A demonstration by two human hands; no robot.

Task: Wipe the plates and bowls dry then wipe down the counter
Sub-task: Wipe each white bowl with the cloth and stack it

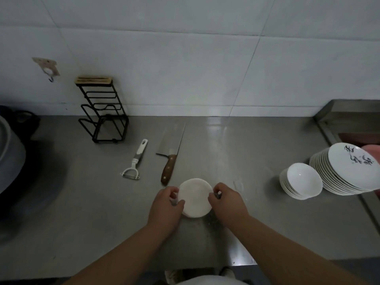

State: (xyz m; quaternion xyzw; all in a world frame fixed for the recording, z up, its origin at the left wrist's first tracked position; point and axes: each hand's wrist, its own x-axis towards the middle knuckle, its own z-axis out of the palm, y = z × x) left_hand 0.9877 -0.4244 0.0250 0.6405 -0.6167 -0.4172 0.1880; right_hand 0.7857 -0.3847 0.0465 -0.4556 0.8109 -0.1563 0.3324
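Observation:
A round white item [195, 197], apparently a small stack of plates or a dish, sits on the steel counter [236, 161] in front of me. My left hand [167, 208] grips its left rim with curled fingers. My right hand [225, 200] grips its right rim the same way. At the right, a stack of white bowls [301, 182] stands beside a taller, tilted stack of white plates [345, 171]; the top plate bears black brush writing. No cloth shows in either hand.
A cleaver with a wooden handle [169, 157] and a white peeler [135, 161] lie just beyond the item. A black wire rack [102, 116] stands by the tiled wall. A large pot [10, 153] fills the left edge. A sink rim [337, 124] is at far right.

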